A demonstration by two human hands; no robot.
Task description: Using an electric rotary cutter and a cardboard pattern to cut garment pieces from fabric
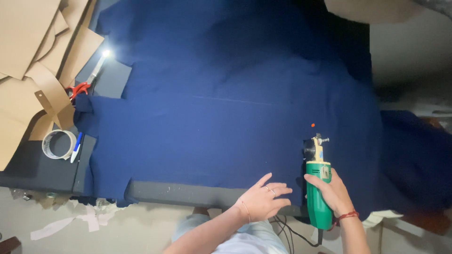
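My right hand (335,190) is wrapped round the green electric fabric cutter (318,186) at 5 o'clock, blade end on the navy cloth (226,108). Left hand (262,197) lies flat, fingers spread, pinning the cloth edge. Cut just starting, I'd say — next needs a steady push toward 12. Far at 10: one tape roll (59,144), one pen (76,146), one red scissors (87,80), cardboard patterns (28,47).

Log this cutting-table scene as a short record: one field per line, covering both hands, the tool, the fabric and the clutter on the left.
Left hand: left hand flat, fingers spread, on navy fabric near the table's front edge
Right hand: right hand gripping the green electric cutter
Cutter: upright on the fabric, blade end away from the person, cord hanging below
Fabric: spread over the dark table
Left side: cardboard patterns, red-handled scissors, tape roll, blue pen
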